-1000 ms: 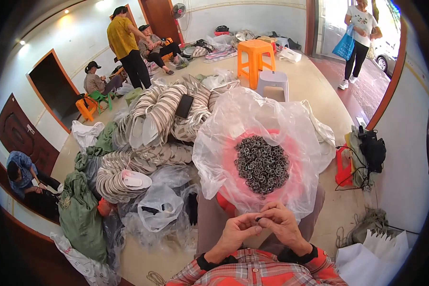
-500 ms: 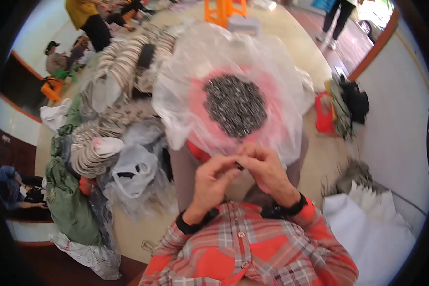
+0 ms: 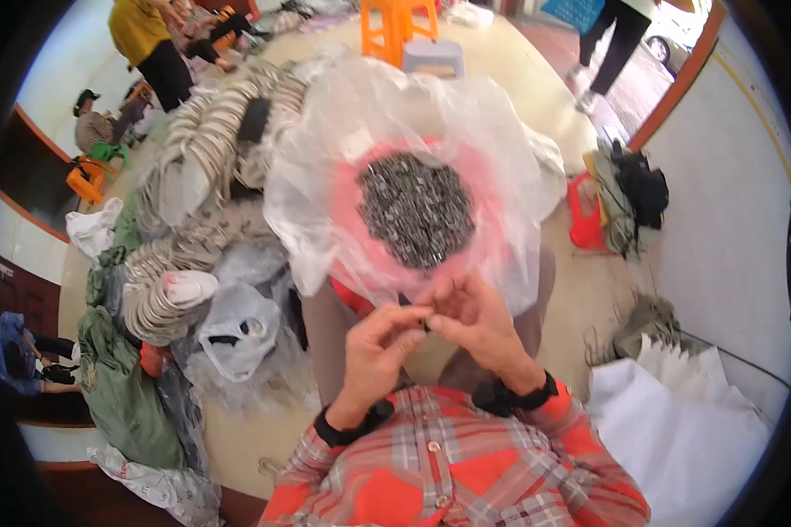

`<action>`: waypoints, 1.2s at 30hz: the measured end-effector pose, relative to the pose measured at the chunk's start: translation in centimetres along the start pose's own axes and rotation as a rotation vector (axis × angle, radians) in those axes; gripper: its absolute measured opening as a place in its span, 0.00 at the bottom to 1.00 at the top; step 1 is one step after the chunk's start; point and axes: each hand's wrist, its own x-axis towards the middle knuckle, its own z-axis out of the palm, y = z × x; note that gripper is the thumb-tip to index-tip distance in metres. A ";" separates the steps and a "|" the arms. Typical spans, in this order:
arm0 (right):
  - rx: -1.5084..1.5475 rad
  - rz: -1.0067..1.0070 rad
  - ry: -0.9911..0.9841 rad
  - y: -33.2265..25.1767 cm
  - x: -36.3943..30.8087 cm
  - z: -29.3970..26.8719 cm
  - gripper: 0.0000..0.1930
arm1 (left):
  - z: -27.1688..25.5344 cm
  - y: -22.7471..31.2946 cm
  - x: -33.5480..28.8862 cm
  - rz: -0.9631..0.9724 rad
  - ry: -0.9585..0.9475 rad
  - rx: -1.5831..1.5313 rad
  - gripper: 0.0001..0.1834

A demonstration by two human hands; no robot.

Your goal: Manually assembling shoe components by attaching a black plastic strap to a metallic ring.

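– while both hands meet, what do they hold?
– left hand [image 3: 380, 338] and right hand [image 3: 470, 318] pinch one tiny dark bit [image 3: 424, 323] together, just below the pink tub [image 3: 344, 189] of metal bits [image 3: 415, 209].

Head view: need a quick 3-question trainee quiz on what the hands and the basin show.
1. True or false: the left hand and right hand meet around a small dark piece.
2. The small metal parts lie in: A) an orange stool B) a pink basin lined with clear plastic C) a green sack.
3. What is on both wrists?

Key: 1 true; 2 B; 3 black cuffs.
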 end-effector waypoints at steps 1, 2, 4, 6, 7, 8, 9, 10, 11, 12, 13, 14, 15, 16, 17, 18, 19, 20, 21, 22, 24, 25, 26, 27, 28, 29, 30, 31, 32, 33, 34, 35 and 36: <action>-0.048 -0.029 -0.005 0.4 0.0 0.0 0.14 | 0.1 0.3 -0.5 0.021 -0.004 0.088 0.12; -0.047 0.033 0.012 0.1 -0.1 0.3 0.15 | 0.0 0.0 -0.7 0.017 -0.003 0.036 0.12; -0.034 0.046 0.065 0.6 -0.3 -0.3 0.14 | 0.2 -1.3 -0.4 0.054 -0.055 0.016 0.13; -0.010 0.077 0.021 -0.4 -0.7 -0.2 0.15 | 0.4 -1.1 -0.9 -0.009 -0.082 -0.063 0.13; 0.014 0.144 0.016 -0.8 -0.7 -0.1 0.15 | 0.3 -0.9 -1.1 0.023 -0.097 -0.035 0.13; 0.037 0.211 0.021 -0.9 -0.8 -0.3 0.15 | 0.3 -0.6 -1.1 0.052 -0.121 -0.007 0.13; 0.030 0.191 0.003 -0.7 -0.8 -0.8 0.15 | 0.3 -0.2 -1.0 0.077 -0.114 0.002 0.13; -0.005 0.219 -0.011 -0.3 -0.9 -1.4 0.15 | 0.5 0.0 -1.0 0.078 -0.140 0.056 0.12; -0.041 0.245 -0.018 -0.1 -0.9 -1.7 0.15 | 0.5 0.1 -0.8 0.077 -0.171 0.110 0.12; -0.050 0.225 -0.014 -0.1 -0.8 -1.7 0.15 | 0.4 0.1 -0.4 0.097 -0.181 0.111 0.12; -0.045 0.228 0.002 -0.1 -0.7 -1.5 0.16 | 0.3 0.1 0.0 0.144 -0.173 0.217 0.11; -0.047 0.224 0.032 -0.2 -1.0 -1.3 0.16 | 0.3 -0.1 0.3 0.200 -0.175 0.315 0.11; -0.104 0.208 -0.002 1.0 -0.8 -2.2 0.16 | 0.2 -0.3 0.5 0.157 -0.198 0.315 0.11; -0.269 0.190 -0.062 1.5 -0.3 -2.6 0.17 | -0.1 -0.5 0.4 0.174 -0.198 0.298 0.11; -0.464 0.145 -0.122 1.1 0.2 -2.3 0.17 | -0.5 -0.7 0.5 0.195 -0.198 0.275 0.12; -0.582 0.122 -0.202 1.2 0.5 -2.2 0.17 | -0.7 -0.9 0.0 0.164 -0.179 0.226 0.11; -0.583 0.131 -0.319 0.6 0.9 -2.0 0.19 | -0.3 -0.8 -0.2 0.227 -0.141 0.195 0.11; -0.498 0.130 -0.361 0.5 0.8 -2.1 0.21 | -0.1 -0.5 -0.4 0.161 -0.128 0.048 0.08; -0.457 0.161 -0.316 -0.2 0.5 -2.0 0.21 | 0.0 -0.5 -0.3 0.176 -0.150 0.040 0.08; -0.412 0.193 -0.279 -0.9 0.2 -1.6 0.20 | 0.2 -0.4 -0.1 0.189 -0.163 0.035 0.08; -0.406 0.209 -0.257 -1.8 -0.1 -1.6 0.20 | 0.9 -0.5 0.2 0.086 -0.206 -0.081 0.09; -0.390 0.244 -0.259 -2.1 -0.2 -1.5 0.19 | 0.9 -0.6 0.3 -0.034 -0.219 -0.193 0.09; -0.394 0.237 -0.257 -2.5 -0.4 -1.3 0.19 | 0.8 -0.5 0.3 -0.028 -0.223 -0.191 0.09; -0.307 0.304 -0.276 -2.8 -0.5 -1.2 0.18 | 0.4 -0.4 0.3 -0.053 -0.264 -0.195 0.09; -0.221 0.374 -0.299 -3.0 -0.4 -0.9 0.18 | 0.0 -0.2 0.2 -0.079 -0.300 -0.198 0.09; -0.274 0.392 -0.328 -3.0 -0.3 -0.8 0.20 | -0.2 -0.1 -0.1 -0.079 -0.288 -0.203 0.09; -0.277 0.403 -0.346 -2.8 -0.2 -0.7 0.20 | -0.5 0.1 -0.4 -0.093 -0.278 -0.260 0.08; -0.230 0.421 -0.341 -2.5 -0.2 -0.5 0.21 | -0.7 0.2 -0.7 -0.105 -0.260 -0.320 0.08; -0.186 0.451 -0.352 -2.1 -0.3 -0.2 0.22 | -0.9 0.2 -1.0 -0.102 -0.211 -0.331 0.08; -0.192 0.484 -0.397 -1.8 -0.6 0.2 0.22 | -1.3 0.2 -1.0 -0.104 -0.269 -0.311 0.07; -0.225 0.383 -0.351 -1.8 -1.0 0.4 0.18 | -1.9 -0.1 -1.0 -0.105 -0.320 -0.292 0.07; -0.262 0.284 -0.315 -1.9 -1.1 0.7 0.15 | -2.4 -0.5 -1.1 -0.075 -0.351 -0.283 0.07; -0.275 0.316 -0.369 -2.2 -1.2 1.2 0.15 | -2.6 -1.5 -0.8 -0.066 -0.289 -0.300 0.07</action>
